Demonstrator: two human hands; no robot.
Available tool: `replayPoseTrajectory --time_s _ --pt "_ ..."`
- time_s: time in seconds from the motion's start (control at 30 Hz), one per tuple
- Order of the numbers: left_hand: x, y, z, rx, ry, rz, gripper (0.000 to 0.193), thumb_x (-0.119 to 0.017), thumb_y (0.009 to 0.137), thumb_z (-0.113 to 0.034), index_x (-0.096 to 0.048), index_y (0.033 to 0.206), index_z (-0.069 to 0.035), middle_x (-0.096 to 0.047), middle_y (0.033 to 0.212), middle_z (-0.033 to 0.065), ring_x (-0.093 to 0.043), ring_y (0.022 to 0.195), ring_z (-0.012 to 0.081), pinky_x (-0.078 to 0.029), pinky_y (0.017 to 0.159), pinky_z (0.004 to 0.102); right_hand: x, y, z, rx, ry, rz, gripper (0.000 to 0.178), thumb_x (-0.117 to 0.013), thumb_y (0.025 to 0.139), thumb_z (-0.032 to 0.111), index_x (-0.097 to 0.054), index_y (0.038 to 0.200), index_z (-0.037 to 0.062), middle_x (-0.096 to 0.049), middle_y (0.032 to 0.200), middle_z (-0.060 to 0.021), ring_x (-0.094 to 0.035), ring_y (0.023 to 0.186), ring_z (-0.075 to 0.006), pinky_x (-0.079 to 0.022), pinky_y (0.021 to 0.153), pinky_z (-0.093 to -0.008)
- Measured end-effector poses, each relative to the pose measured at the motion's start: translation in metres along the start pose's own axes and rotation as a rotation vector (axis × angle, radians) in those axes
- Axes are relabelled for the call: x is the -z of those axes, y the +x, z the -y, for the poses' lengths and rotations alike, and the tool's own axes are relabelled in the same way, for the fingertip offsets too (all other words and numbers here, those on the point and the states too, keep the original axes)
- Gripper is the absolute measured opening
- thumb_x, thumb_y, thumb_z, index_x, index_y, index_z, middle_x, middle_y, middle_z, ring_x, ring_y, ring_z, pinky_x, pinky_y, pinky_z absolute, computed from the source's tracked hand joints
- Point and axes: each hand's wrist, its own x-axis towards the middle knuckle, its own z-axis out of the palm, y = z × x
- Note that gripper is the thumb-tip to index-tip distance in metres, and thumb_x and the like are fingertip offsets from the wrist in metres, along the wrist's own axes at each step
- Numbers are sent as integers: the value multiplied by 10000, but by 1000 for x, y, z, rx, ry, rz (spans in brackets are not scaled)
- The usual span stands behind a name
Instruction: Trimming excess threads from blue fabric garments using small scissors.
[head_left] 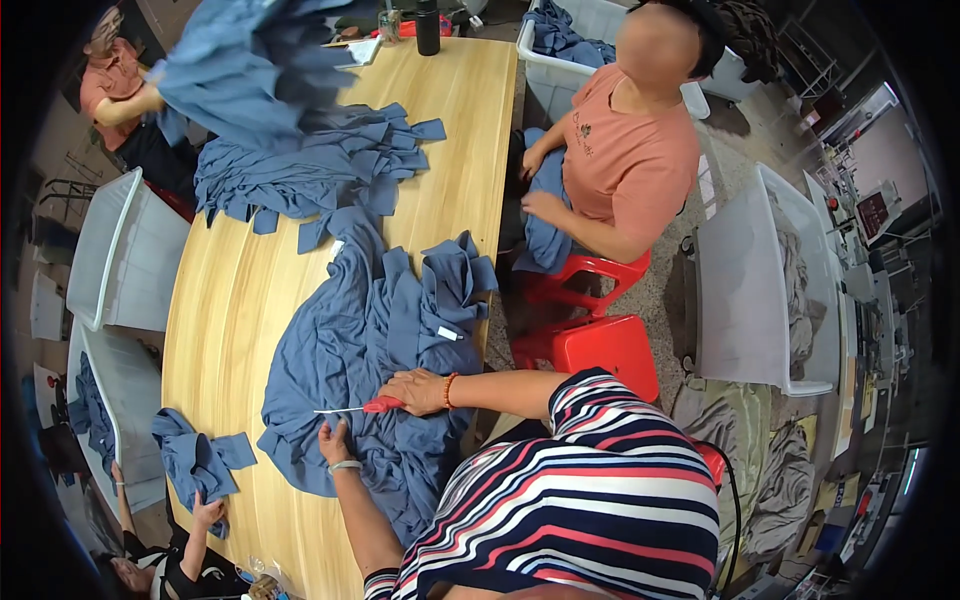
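Observation:
A wide blue garment (320, 340) lies crumpled across the table in front of me, with a small white label on its folds. My right hand (420, 390), a beaded bracelet at its wrist, is closed around red-handled scissors (380, 404). Their thin blades point left over the cloth. Just below the blade tips, my left hand (337, 445) grips a fold of the same garment between thumb and fingers, a pale band on its wrist. Part of the garment hangs toward my lap.
More blue garments (290, 170) are heaped at the table's far end, where a person lifts a bundle. Another person sits at the right with blue cloth; a third handles a garment (195, 460) at the lower left. Red stools (600, 350) and white bins (730, 290) flank the wooden table (215, 330).

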Motion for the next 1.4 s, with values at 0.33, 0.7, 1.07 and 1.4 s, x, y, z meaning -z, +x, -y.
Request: replayPoseTrajectory --time_s 0.33,0.7,1.07,1.4 --pt "-4 -6 -19 209 -345 0 125 -607 822 -6 -567 936 -37 -620 857 25 -581 795 126 -471 760 253 7 -1 5 -36 26 2 340 -563 791 136 -531 1129 144 -593 1006 -87 -551 1017 -288 -451 860 -408" --pt "-5 -24 -29 214 -420 -30 158 -645 795 -35 -577 936 -56 -624 891 37 -586 837 152 -457 816 280 0 0 2 -24 -12 -2 364 -568 761 119 -545 1124 143 -603 1015 -83 -568 986 -283 -468 849 -394" --pt "-24 -30 -28 81 -318 -175 200 -700 765 -19 -651 959 -30 -647 896 13 -573 812 91 -460 784 228 42 10 19 -68 8 95 232 -526 825 172 -567 1041 100 -632 923 -162 -596 883 -359 -472 762 -454" --pt "-12 -28 -3 89 -113 -382 305 -743 752 -141 -664 1017 -15 -665 928 35 -586 870 117 -439 831 241 83 24 58 48 -312 548 235 -551 828 295 -608 942 97 -647 776 -174 -636 755 -364 -488 656 -461"
